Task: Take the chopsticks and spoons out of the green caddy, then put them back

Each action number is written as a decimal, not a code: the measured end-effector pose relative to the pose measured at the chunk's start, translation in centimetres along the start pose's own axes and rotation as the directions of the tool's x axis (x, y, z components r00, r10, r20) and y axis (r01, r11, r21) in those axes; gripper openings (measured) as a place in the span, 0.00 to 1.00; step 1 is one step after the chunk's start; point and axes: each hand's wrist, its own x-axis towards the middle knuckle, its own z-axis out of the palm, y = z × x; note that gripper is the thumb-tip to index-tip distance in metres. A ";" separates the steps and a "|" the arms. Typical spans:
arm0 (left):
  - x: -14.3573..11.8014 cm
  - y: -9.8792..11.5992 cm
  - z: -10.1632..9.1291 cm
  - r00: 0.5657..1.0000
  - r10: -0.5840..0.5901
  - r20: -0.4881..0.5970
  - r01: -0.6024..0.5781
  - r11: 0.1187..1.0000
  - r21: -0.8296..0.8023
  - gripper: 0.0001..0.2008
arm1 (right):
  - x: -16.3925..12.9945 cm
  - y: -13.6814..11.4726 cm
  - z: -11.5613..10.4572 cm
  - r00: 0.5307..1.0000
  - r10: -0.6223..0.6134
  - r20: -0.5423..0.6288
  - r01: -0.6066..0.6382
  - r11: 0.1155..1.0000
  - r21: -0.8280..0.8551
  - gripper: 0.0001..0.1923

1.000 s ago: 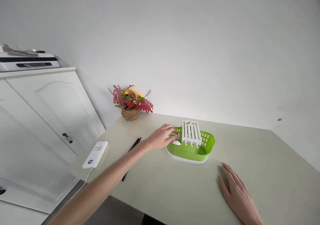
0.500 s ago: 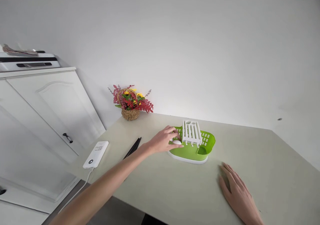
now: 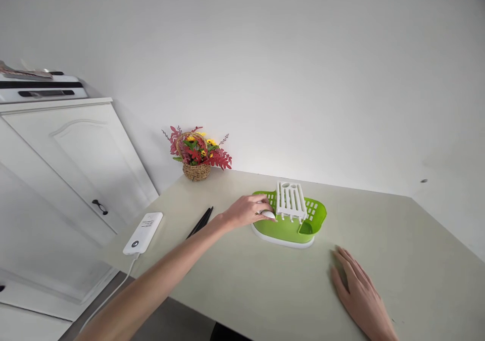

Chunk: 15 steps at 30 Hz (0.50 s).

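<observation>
My left hand is closed on a white spoon at the left end of a green holder. Only the spoon's smooth rounded part shows; my fingers cover the rest. The holder has pierced green walls, a white base and a white slotted rack with small hooks across its middle. My right hand rests palm down on the table, to the right of the holder, with fingers stretched out and nothing in it.
Black chopsticks lie left of the holder, partly behind my left forearm. A white power bank with a cable lies at the table's left edge. A wicker basket of flowers stands by the wall. A white cabinet is at left.
My left hand has shifted very slightly left, and the spoon in it has tilted a little. My right hand stays in place. The view has turned slightly.
</observation>
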 end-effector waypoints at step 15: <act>0.3 -1.3 -0.8 0.957 0.287 -0.038 -0.261 0.911 0.320 0.14 | -0.1 0.0 -0.1 1.000 -0.001 0.013 0.001 1.000 -0.024 0.30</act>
